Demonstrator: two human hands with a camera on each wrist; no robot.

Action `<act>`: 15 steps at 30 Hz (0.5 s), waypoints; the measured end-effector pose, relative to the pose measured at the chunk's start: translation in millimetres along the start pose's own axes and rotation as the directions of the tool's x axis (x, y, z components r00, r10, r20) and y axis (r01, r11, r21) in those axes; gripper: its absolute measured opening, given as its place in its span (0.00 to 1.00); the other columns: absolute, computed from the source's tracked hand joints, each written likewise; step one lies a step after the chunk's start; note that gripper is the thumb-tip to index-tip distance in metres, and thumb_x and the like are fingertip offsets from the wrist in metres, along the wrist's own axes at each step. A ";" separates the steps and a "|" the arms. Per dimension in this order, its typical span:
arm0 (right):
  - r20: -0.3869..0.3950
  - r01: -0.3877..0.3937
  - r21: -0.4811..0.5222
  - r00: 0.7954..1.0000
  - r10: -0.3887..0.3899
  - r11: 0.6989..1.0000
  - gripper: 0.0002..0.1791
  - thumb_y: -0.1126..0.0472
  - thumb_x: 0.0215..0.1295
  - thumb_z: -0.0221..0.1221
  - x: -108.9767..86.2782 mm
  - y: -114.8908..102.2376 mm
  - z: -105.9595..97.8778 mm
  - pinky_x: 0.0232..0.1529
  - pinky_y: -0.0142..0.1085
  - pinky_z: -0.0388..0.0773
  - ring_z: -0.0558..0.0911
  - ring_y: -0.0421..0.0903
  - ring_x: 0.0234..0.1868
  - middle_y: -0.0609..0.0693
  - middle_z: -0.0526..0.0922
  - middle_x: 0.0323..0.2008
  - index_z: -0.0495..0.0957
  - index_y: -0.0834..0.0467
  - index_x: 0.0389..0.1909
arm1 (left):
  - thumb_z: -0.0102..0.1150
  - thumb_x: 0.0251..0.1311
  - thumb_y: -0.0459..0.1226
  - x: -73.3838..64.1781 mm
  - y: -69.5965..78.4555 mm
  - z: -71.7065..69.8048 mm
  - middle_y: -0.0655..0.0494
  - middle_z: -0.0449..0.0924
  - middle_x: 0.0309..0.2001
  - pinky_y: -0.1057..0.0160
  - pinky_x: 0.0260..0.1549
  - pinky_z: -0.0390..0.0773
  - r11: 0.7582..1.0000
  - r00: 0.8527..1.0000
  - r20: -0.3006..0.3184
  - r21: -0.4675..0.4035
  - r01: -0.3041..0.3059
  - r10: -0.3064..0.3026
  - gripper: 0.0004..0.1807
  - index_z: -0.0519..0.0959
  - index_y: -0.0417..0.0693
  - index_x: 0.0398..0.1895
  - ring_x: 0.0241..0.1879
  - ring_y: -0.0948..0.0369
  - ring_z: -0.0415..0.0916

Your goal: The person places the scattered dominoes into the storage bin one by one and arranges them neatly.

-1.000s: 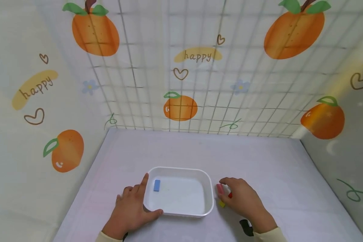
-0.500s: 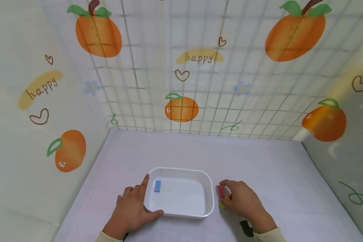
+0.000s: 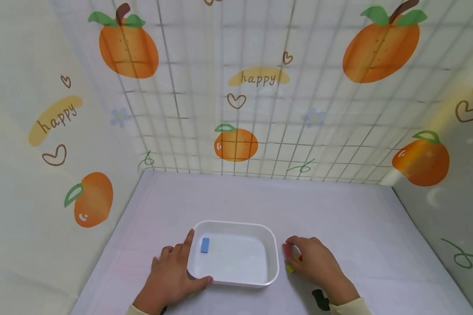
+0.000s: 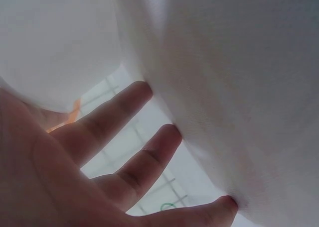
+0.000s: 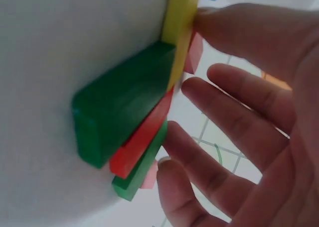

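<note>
- Table point(image 3: 331, 205): pale and plain, with a faint pinkish tint along the left; its far edge meets the wall cloth.
- Wall cloth point(image 3: 189, 144): whitish, on three sides, printed with oranges point(image 3: 244, 145), hearts and the word "happy"; grid lines at the back, a warm streak of light at right.
- White tray point(image 3: 240, 264): on the table, with a blue block point(image 3: 205, 245) inside near its left wall.
- Left hand point(image 3: 168, 273): fingers apart, set against the tray's left side, thumb at the near rim.
- Right hand point(image 3: 319, 264): just right of the tray, thumb touching a yellow block point(image 5: 180, 28) beside a green block point(image 5: 124, 97) and a red block point(image 5: 142, 137); whether it grips, I cannot tell.
</note>
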State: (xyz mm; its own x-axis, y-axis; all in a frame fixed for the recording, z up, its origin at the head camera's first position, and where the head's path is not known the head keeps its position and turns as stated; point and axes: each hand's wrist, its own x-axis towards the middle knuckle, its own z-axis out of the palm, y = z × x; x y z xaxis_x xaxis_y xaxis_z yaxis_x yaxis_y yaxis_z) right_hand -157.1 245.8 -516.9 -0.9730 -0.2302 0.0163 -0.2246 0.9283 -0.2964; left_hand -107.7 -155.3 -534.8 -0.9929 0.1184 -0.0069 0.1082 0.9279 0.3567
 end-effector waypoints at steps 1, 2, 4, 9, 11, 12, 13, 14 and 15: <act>-0.003 0.000 0.001 1.000 0.000 1.000 0.24 0.55 0.57 0.77 -0.2 -0.2 -0.1 0.35 0.43 0.75 0.75 0.44 0.34 0.40 0.80 0.29 0.85 0.51 0.54 | 0.61 0.41 0.83 0.4 0.0 0.5 0.56 0.78 0.63 0.25 0.57 0.66 1.000 1.000 0.002 0.001 0.001 -0.001 0.72 0.42 0.68 0.87 0.65 0.43 0.69; -0.009 0.003 0.001 1.000 -0.003 1.000 0.23 0.55 0.57 0.77 -0.4 -0.5 -0.2 0.35 0.44 0.76 0.75 0.45 0.35 0.40 0.80 0.29 0.85 0.51 0.54 | 0.60 0.41 0.84 0.9 0.0 0.7 0.56 0.77 0.63 0.25 0.58 0.66 1.000 1.000 0.004 0.004 0.002 -0.002 0.72 0.42 0.68 0.87 0.65 0.43 0.69; -0.027 0.011 0.006 1.000 -0.011 1.000 0.22 0.57 0.58 0.76 -0.6 -1.1 -0.2 0.37 0.46 0.77 0.77 0.47 0.36 0.42 0.82 0.30 0.85 0.52 0.54 | 0.59 0.41 0.84 1.5 -0.5 1.1 0.57 0.77 0.63 0.25 0.57 0.66 1.000 1.000 0.008 0.010 0.003 -0.003 0.73 0.41 0.69 0.87 0.65 0.44 0.69; -0.075 0.022 0.004 0.997 -0.022 1.000 0.21 0.61 0.57 0.73 -0.1 -1.9 2.5 0.43 0.51 0.80 0.82 0.53 0.44 0.44 0.88 0.39 0.86 0.51 0.53 | 0.59 0.40 0.85 1.9 -0.4 -0.2 0.57 0.78 0.63 0.25 0.56 0.67 1.000 1.000 -0.001 0.012 0.002 -0.002 0.73 0.42 0.68 0.87 0.64 0.44 0.69; -0.075 0.013 0.000 0.997 -0.013 1.000 0.22 0.61 0.56 0.73 0.2 -1.9 3.8 0.43 0.51 0.80 0.82 0.53 0.45 0.43 0.88 0.39 0.86 0.50 0.53 | 0.58 0.40 0.85 1.3 0.2 -0.6 0.56 0.78 0.62 0.25 0.56 0.67 1.000 1.000 -0.007 0.009 -0.002 0.002 0.73 0.43 0.68 0.87 0.64 0.44 0.70; -0.069 0.003 -0.003 0.998 -0.003 1.000 0.22 0.61 0.56 0.73 0.1 -1.9 4.2 0.41 0.50 0.80 0.82 0.52 0.44 0.42 0.87 0.37 0.86 0.50 0.53 | 0.57 0.40 0.86 1.0 0.3 -0.5 0.57 0.78 0.62 0.26 0.56 0.67 1.000 1.000 -0.009 0.009 -0.005 0.005 0.73 0.43 0.67 0.87 0.64 0.44 0.70; -0.063 -0.007 -0.008 0.998 0.006 1.000 0.22 0.61 0.56 0.73 -0.1 -1.8 4.6 0.40 0.49 0.79 0.81 0.51 0.43 0.41 0.86 0.35 0.86 0.49 0.53 | 0.56 0.40 0.86 0.8 0.5 -0.1 0.57 0.78 0.62 0.26 0.55 0.68 1.000 1.000 -0.011 0.012 -0.008 0.008 0.73 0.43 0.67 0.87 0.64 0.44 0.70; -0.059 -0.014 -0.010 0.998 0.014 1.000 0.21 0.60 0.57 0.73 -0.3 -1.7 4.7 0.39 0.48 0.78 0.80 0.50 0.42 0.40 0.85 0.33 0.86 0.49 0.53 | 0.55 0.39 0.87 0.6 0.6 0.1 0.57 0.78 0.62 0.26 0.55 0.68 1.000 1.000 -0.013 0.011 -0.010 0.010 0.73 0.43 0.67 0.87 0.64 0.44 0.70; -0.054 -0.019 -0.013 0.998 0.018 1.000 0.21 0.59 0.57 0.73 -0.5 -2.2 4.9 0.38 0.47 0.78 0.80 0.49 0.41 0.39 0.85 0.32 0.86 0.49 0.53 | 0.55 0.39 0.87 0.0 0.3 0.5 0.58 0.78 0.62 0.27 0.55 0.68 1.000 1.000 -0.015 0.011 -0.012 0.012 0.73 0.43 0.68 0.87 0.64 0.44 0.70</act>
State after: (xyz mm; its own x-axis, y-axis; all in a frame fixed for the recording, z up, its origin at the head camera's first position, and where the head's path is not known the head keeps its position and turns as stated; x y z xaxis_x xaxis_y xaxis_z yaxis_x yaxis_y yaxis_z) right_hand -155.9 242.5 -520.9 -0.9784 -0.1971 0.0627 -0.2068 0.9361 -0.2845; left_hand -107.6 -154.9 -535.1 -0.9922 0.1242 0.0109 0.1202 0.9303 0.3466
